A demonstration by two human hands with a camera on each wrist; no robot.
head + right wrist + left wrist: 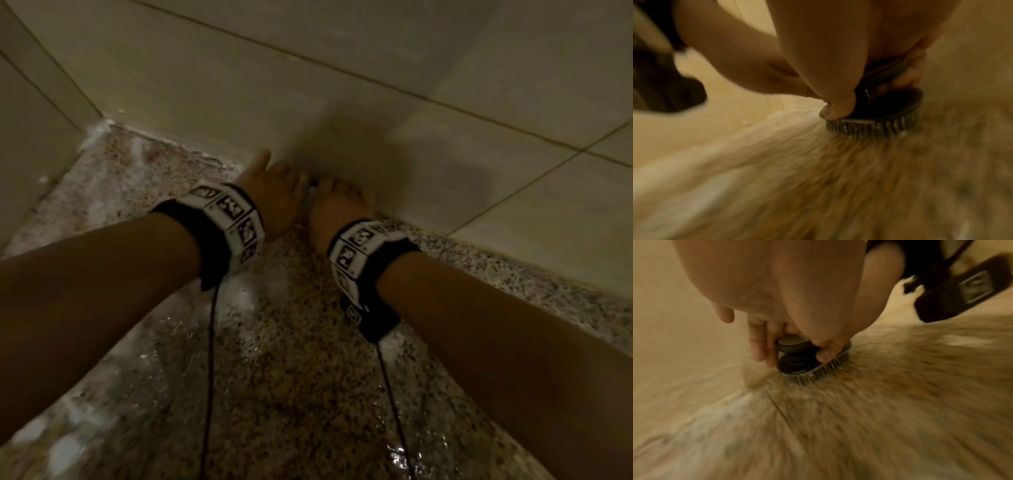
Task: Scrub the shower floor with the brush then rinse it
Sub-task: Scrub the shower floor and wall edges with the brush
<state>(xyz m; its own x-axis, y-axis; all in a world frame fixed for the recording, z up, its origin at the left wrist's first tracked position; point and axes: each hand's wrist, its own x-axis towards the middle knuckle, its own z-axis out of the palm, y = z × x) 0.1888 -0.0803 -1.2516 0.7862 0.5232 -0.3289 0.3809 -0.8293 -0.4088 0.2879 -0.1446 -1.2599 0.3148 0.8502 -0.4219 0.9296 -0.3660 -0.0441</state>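
A round dark scrub brush with a knob handle and short bristles stands bristles-down on the wet speckled shower floor, right at the foot of the wall. Both hands hold it. My left hand has its fingers against one side of the knob and its thumb on the brush's base. My right hand presses its thumb on the base's rim, while its fingers curl round the far side. In the head view the hands hide nearly all of the brush.
Beige tiled walls meet in a corner at the left. White foam lies along the corner and in patches on the floor. Thin black cables hang from both wristbands. The wrist views are motion-blurred.
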